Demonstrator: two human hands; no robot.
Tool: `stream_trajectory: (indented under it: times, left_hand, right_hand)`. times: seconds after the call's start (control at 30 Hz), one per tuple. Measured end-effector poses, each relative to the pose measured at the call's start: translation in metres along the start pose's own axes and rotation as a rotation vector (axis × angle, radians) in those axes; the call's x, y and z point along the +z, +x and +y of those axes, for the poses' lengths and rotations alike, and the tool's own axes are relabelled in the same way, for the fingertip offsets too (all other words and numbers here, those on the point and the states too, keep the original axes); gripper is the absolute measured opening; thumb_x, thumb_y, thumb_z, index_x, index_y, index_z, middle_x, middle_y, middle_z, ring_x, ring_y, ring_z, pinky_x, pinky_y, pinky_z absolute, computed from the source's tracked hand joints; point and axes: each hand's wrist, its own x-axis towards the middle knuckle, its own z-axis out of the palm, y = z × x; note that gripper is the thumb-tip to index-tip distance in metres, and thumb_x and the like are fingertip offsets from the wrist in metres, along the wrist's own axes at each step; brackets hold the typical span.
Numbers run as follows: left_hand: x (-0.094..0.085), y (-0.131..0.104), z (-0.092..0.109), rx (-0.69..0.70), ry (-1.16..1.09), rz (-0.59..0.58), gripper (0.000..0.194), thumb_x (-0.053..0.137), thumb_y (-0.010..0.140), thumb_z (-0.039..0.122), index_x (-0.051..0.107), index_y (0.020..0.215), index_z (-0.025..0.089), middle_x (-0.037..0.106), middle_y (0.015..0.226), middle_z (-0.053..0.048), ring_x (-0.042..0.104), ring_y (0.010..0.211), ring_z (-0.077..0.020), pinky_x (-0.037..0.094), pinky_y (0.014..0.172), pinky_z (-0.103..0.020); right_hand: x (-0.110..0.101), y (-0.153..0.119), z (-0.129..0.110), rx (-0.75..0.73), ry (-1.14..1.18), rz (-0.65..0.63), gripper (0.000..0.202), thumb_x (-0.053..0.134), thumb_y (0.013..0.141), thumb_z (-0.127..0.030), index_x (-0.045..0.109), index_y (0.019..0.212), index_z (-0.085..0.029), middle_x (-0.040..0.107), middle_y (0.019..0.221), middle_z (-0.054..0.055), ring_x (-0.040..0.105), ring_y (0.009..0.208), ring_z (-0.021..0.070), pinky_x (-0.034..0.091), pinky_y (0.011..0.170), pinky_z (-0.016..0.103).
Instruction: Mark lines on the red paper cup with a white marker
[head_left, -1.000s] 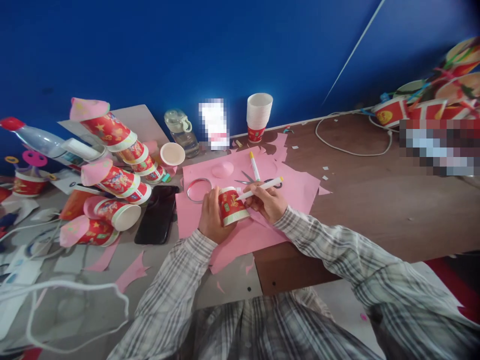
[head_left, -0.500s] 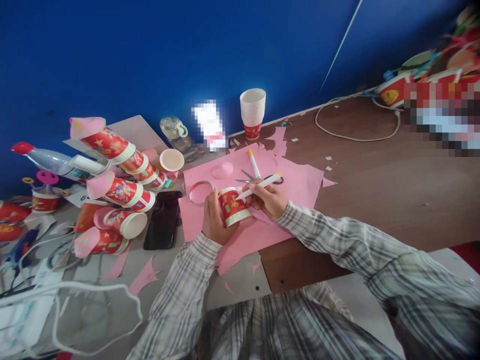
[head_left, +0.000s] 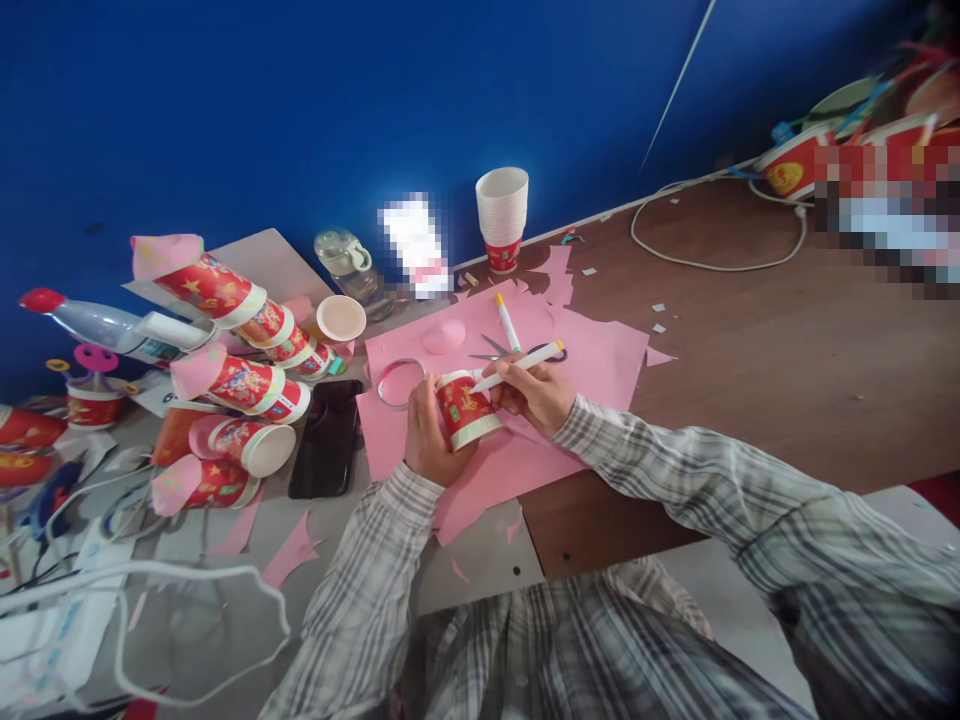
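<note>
My left hand (head_left: 435, 435) is wrapped round the left side of a red paper cup (head_left: 466, 408), tilted over pink paper (head_left: 600, 365). A white marker with a yellow end (head_left: 525, 365) is pinched in my right hand (head_left: 541, 395), its tip at the cup's printed side. Behind the hands, a second marker (head_left: 508, 322) and dark-handled scissors (head_left: 493, 348) lie on the paper, the scissors partly hidden by the held marker. A roll of tape (head_left: 381, 385) rests left of the cup, and a pink rounded piece (head_left: 444, 337) lies beyond it.
A stack of cups (head_left: 502, 215) stands by the blue wall. Left are a black phone (head_left: 326, 438), joined cups with pink tops (head_left: 210, 288), a lying bottle (head_left: 97, 322) and a jug (head_left: 349, 262). A white cable (head_left: 724, 268) loops at the back right.
The view has shifted slightly. Both hands keep their holds, and the marker tip has moved a little up and left on the cup.
</note>
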Motion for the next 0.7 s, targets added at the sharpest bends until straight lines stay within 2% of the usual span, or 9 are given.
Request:
stream_trajectory:
  times: [0.2,0.37,0.6,0.7]
  left_hand:
    - [-0.0002,0.0003,0.0000,0.019,-0.009,0.003,0.084,0.058,0.073,0.043,0.011,0.135,0.012,0.042,0.123,-0.021,0.044,0.115,-0.0327,0.042,0.097,-0.055]
    - [-0.0003,0.0001,-0.0006,0.013,0.001,0.001,0.084,0.057,0.073,0.043,0.012,0.135,0.011,0.042,0.123,-0.021,0.044,0.115,-0.0329,0.042,0.097,-0.054]
    - [-0.0010,0.0004,-0.0003,0.009,-0.016,-0.016,0.085,0.057,0.072,0.044,0.011,0.135,0.010,0.042,0.124,-0.021,0.042,0.116,-0.0319,0.041,0.098,-0.053]
    - [-0.0009,0.0004,-0.0001,0.015,-0.013,-0.012,0.084,0.058,0.073,0.044,0.012,0.135,0.010,0.042,0.124,-0.021,0.043,0.115,-0.0317,0.041,0.098,-0.053]
  right_hand:
    - [0.0007,-0.0002,-0.0010,0.010,0.027,0.030,0.023,0.059,0.071,-0.034,0.059,0.069,-0.011,0.055,0.042,0.002,0.042,0.033,0.0094,0.026,0.031,0.019]
    - [0.0002,-0.0005,-0.0001,0.023,0.019,-0.010,0.025,0.060,0.070,-0.035,0.060,0.072,-0.010,0.057,0.044,0.002,0.039,0.031,0.0078,0.026,0.032,0.019]
    - [0.0004,-0.0004,-0.0014,0.022,0.020,0.041,0.022,0.058,0.069,-0.033,0.060,0.068,-0.011,0.055,0.042,0.002,0.041,0.032,0.0092,0.026,0.032,0.019]
    - [0.0008,-0.0008,-0.0015,0.030,0.026,0.014,0.023,0.058,0.069,-0.033,0.060,0.067,-0.011,0.054,0.042,0.002,0.038,0.032,0.0083,0.025,0.032,0.019]
